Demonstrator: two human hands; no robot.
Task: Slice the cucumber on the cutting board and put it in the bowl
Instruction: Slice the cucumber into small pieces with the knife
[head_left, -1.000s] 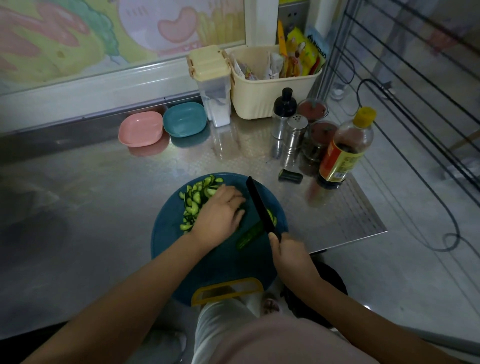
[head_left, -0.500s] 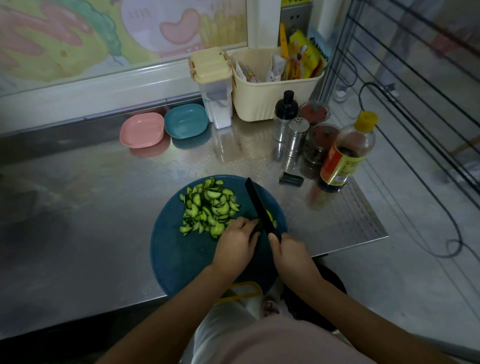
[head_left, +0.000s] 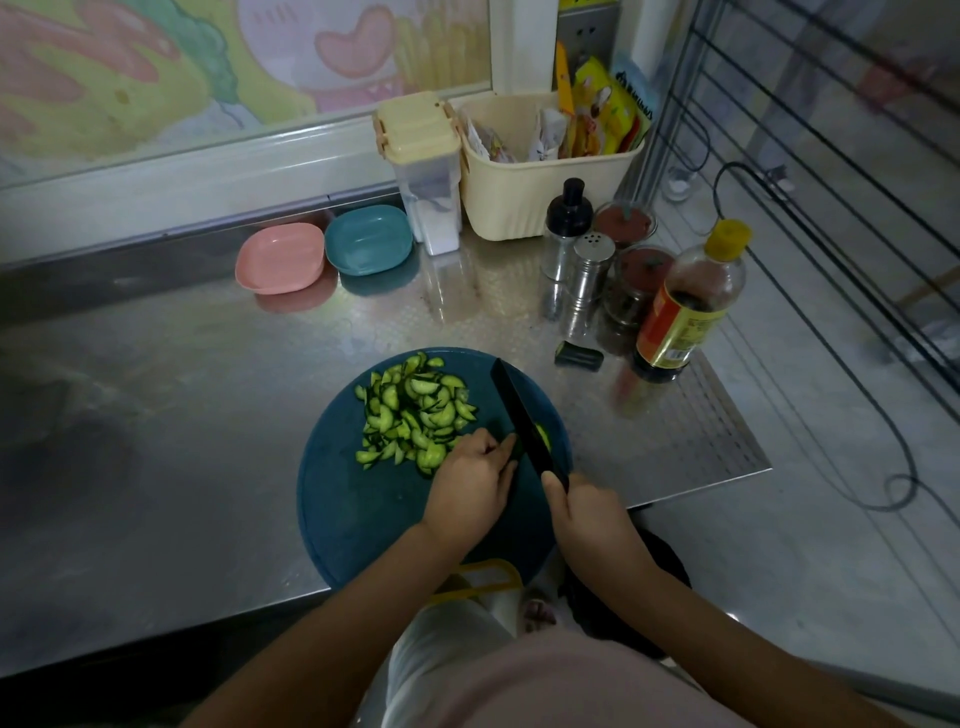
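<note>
Pinning cucumber stub (head_left: 543, 434) on cutting board (head_left: 353, 519) with curled left hand (head_left: 470, 483), tight against knife (head_left: 524, 421) blade; right hand (head_left: 587, 519) clamped round handle. Risk of nicked fingertips with so short a stub. Slices (head_left: 415, 415) heaped alongside, pink bowl (head_left: 280, 258) and teal bowl (head_left: 369, 246) well apart: spillage possible in transfer.

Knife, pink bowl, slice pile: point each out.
knife (head_left: 524, 421), head view, mid-blade
pink bowl (head_left: 280, 257), head view, bare inner floor
slice pile (head_left: 415, 410), head view, centre of heap
</note>
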